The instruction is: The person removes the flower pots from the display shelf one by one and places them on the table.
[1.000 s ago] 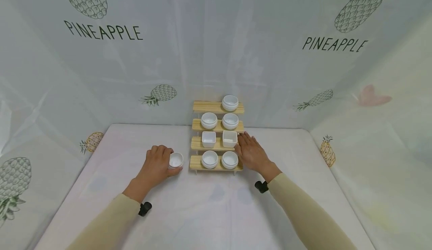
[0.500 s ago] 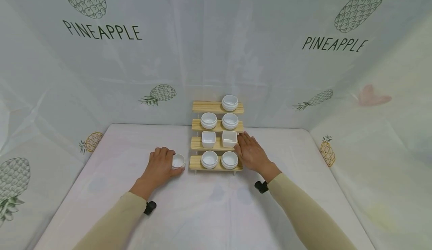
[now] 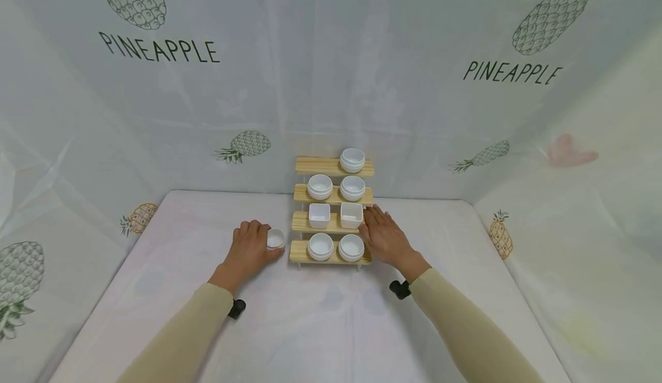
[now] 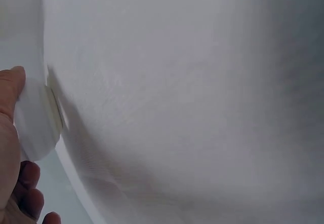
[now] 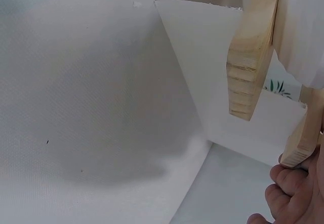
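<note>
My left hand [image 3: 247,252] grips a small round white bowl [image 3: 276,238] by its side, just left of a tiered wooden stand [image 3: 300,251]. In the left wrist view the bowl [image 4: 36,120] sits between the thumb and curled fingers. The right hand [image 3: 387,237] rests flat with fingers extended along the stand's right side; in the right wrist view its fingers [image 5: 291,181] touch the end of a wooden shelf [image 5: 300,145]. On the stand are round white bowls [image 3: 320,246] on the bottom, third and top tiers, and two square white bowls [image 3: 319,215] on the second tier.
A white cloth-covered table [image 3: 320,325] lies under everything. Behind the stand hangs a pale curtain [image 3: 331,84] with pineapple prints. The top shelf [image 3: 315,165] holds one bowl at its right end, with bare wood on its left.
My left hand and the bowl it grips have moved a little right and farther back, closer to the stand. The right hand has stayed against the stand's side.
</note>
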A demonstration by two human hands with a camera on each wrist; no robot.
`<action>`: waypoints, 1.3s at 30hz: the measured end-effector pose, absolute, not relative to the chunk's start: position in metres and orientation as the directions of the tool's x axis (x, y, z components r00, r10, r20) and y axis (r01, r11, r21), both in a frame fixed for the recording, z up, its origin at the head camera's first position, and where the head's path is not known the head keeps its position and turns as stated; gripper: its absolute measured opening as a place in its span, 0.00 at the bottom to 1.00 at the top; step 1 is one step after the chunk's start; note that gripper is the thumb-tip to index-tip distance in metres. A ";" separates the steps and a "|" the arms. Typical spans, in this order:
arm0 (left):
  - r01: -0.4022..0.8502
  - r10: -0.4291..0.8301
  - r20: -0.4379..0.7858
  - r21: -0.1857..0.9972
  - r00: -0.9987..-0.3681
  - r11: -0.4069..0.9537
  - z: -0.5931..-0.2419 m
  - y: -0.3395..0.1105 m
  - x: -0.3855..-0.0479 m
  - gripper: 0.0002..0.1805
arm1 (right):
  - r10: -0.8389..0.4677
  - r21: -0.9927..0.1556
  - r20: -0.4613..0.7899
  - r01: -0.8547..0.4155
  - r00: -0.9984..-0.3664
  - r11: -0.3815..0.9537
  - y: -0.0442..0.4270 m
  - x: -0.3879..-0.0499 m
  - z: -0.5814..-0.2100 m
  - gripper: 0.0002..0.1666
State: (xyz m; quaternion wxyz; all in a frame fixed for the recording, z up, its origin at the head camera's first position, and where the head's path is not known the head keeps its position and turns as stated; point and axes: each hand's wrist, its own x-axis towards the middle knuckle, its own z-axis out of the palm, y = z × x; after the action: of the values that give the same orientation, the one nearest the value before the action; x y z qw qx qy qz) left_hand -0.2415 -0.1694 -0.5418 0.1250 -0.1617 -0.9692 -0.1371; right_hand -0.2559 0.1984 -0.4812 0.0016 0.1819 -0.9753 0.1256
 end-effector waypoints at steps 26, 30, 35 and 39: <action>0.297 0.265 0.159 0.235 -0.951 0.926 -0.528 -0.177 -0.241 0.36 | -0.388 -0.228 0.072 -0.394 -0.919 0.890 0.199 -0.255 -0.479 0.38; 0.316 0.283 0.164 0.228 -0.945 0.921 -0.527 -0.177 -0.234 0.37 | -0.381 -0.210 0.065 -0.386 -0.922 0.898 0.200 -0.255 -0.476 0.38; 0.314 0.288 0.150 0.197 -0.946 0.929 -0.528 -0.177 -0.232 0.38 | -0.373 -0.218 0.049 -0.374 -0.926 0.901 0.199 -0.255 -0.477 0.39; 0.308 0.289 0.119 0.204 -0.950 0.929 -0.530 -0.176 -0.230 0.39 | -0.372 -0.231 0.046 -0.372 -0.927 0.899 0.198 -0.256 -0.479 0.39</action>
State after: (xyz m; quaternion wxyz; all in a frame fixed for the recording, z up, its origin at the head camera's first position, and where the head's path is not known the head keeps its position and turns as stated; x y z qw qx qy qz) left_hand -0.2296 -0.1762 -0.5299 0.0434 -0.1519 -0.9812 -0.1107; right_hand -0.2555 0.1975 -0.4794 0.0003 0.1908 -0.9744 0.1187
